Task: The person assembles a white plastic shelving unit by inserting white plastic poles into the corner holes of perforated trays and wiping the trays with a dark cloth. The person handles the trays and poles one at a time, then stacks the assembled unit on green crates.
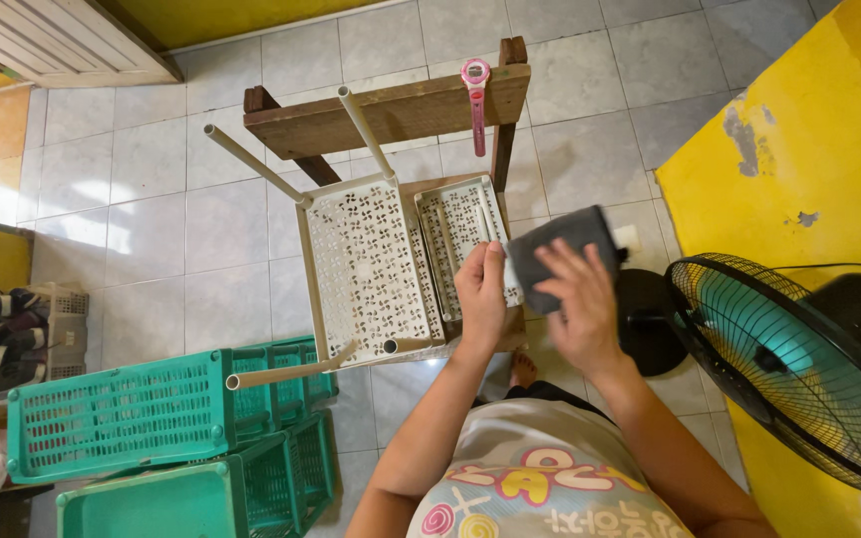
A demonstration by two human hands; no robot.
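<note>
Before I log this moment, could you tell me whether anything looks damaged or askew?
Yes. The white perforated plastic shelf rack lies tipped on the brown wooden bench, its tube legs pointing outward. The yellow painted floor shows grey worn patches. The left hand steadies the rack; the right hand holds a dark grey cloth.

Dark grey cloth (560, 249) held flat, tilted, over white perforated tray (455, 234).

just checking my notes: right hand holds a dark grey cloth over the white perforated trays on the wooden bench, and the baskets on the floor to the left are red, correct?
Not quite. The baskets on the floor to the left are green, not red, as the head view shows. The rest stands: the right hand holds a dark grey cloth over the white perforated trays on the wooden bench.
</note>
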